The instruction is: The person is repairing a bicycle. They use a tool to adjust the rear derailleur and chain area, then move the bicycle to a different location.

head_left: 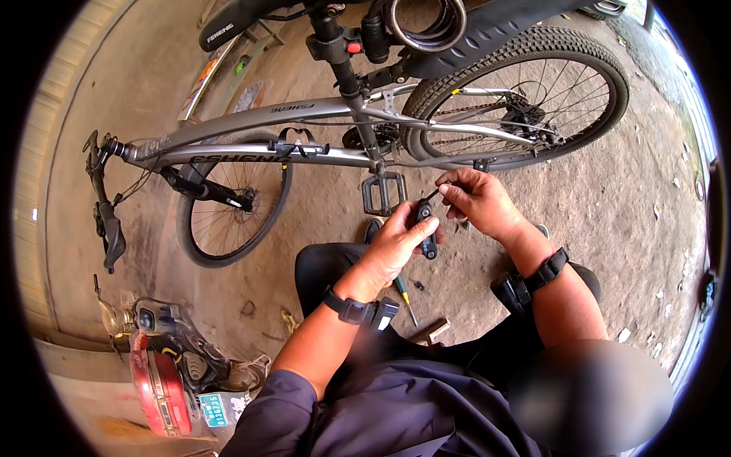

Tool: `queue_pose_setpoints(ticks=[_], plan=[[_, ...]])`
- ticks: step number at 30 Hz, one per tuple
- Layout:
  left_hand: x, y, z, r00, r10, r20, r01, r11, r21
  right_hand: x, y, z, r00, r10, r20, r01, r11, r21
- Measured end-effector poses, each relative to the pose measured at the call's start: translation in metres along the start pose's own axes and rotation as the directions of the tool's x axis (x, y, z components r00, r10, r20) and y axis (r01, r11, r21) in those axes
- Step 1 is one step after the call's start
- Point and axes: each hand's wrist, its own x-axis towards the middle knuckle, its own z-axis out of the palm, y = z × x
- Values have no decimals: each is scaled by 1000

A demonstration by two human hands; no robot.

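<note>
My left hand [397, 238] is closed round a black folding multi-tool [428, 242], held just below the bicycle pedal [384, 193]. One thin dark bit [432, 193] sticks up from the tool's top end. The fingertips of my right hand [481, 202] pinch that bit. In front of both hands stands a grey bicycle [251, 126], its front wheel [236, 199] to the left and its rear wheel [518, 99] to the right. Neither hand touches the bicycle.
A screwdriver [407, 298] with a green and yellow handle lies on the ground between my legs, near a wooden-looking piece [435, 330]. A red box [161, 385] is on a scooter at lower left. A coiled cable lock [428, 27] hangs by the seat.
</note>
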Motion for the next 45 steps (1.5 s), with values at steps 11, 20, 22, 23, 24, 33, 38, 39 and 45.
queue_pose_setpoints(ticks=[11,20,22,23,24,33,38,39,45], plan=[[9,15,-12,999,38,-23,-45,878,-477,7,2,2,996,-37,-81,54,975,216],[58,62,-33,965,231,-123,-257,752,-607,8,0,-3,997,4,-71,6,990,139],[60,66,-30,962,241,-125,-266,746,-610,8,0,-3,998,4,-64,5,990,142],[62,67,-30,961,246,-125,-270,743,-613,8,0,-4,998,4,-62,5,990,142],[63,68,-30,963,243,-117,-262,735,-625,8,-1,-4,998,7,-62,2,989,146],[71,69,-37,959,283,-14,-206,664,-719,10,-1,-7,998,0,-61,8,990,140],[68,70,-31,962,271,-16,-212,715,-666,11,2,-6,998,7,-56,1,990,144],[65,69,-26,969,242,-42,-218,770,-599,10,1,-6,998,24,-64,-14,988,152],[56,29,-1,964,192,-185,-180,981,78,6,-4,-4,998,38,-54,-29,987,160]])
